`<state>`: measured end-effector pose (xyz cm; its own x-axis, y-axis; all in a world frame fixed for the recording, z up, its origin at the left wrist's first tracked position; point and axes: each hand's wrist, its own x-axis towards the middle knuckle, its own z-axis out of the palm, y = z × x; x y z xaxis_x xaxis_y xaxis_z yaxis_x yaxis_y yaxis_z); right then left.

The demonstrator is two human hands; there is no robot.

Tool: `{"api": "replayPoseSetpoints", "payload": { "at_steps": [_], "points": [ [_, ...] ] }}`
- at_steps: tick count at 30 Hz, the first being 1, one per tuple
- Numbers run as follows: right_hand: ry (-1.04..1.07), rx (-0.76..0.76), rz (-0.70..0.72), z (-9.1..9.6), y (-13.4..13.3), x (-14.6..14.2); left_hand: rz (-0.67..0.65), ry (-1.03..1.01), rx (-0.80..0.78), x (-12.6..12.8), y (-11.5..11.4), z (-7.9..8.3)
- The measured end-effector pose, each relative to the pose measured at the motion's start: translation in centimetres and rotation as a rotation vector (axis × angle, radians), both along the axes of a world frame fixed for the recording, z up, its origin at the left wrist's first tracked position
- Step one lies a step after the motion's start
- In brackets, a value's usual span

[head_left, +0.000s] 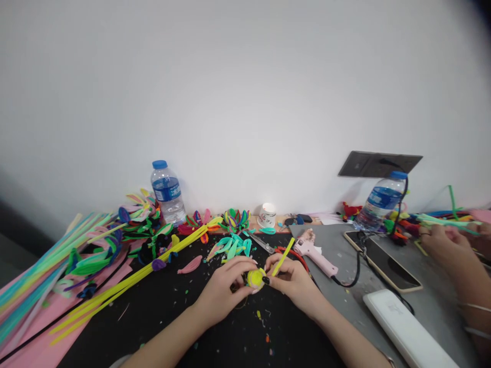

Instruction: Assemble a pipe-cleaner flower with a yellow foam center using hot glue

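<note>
Between my two hands, above the black mat [161,317], is a small round piece of coiled yellow pipe cleaner [255,278]. My left hand [230,281] grips its left side with thumb and fingers. My right hand [289,278] pinches the yellow pipe cleaner strip at the coil's right edge; its loose end [286,254] sticks up past the fingers. Just beyond lie scissors [263,244] with red handles, a pile of turquoise pipe cleaner petals [232,248] and a single pink petal [190,265].
Long yellow pipe cleaners [153,266] and a multicoloured bundle [42,276] lie at left. A pink glue gun [316,258], a phone [383,260] and a white case [406,327] are at right. Water bottles [169,194] and a paper cup [267,215] stand by the wall. A co-worker's hand [445,245] works far right.
</note>
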<state>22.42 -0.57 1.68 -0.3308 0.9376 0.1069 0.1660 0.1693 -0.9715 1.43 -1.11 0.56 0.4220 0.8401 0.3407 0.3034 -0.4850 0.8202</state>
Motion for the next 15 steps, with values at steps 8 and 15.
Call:
{"api": "replayPoseSetpoints", "payload": {
  "at_steps": [8,15],
  "points": [
    [-0.003,-0.021,0.001,-0.06,-0.04,0.03,0.000,-0.020,0.007,-0.11,0.11,-0.22],
    [-0.013,-0.015,0.002,0.10,-0.06,-0.08,0.007,-0.046,0.008,0.00,0.09,-0.17]
  ]
}}
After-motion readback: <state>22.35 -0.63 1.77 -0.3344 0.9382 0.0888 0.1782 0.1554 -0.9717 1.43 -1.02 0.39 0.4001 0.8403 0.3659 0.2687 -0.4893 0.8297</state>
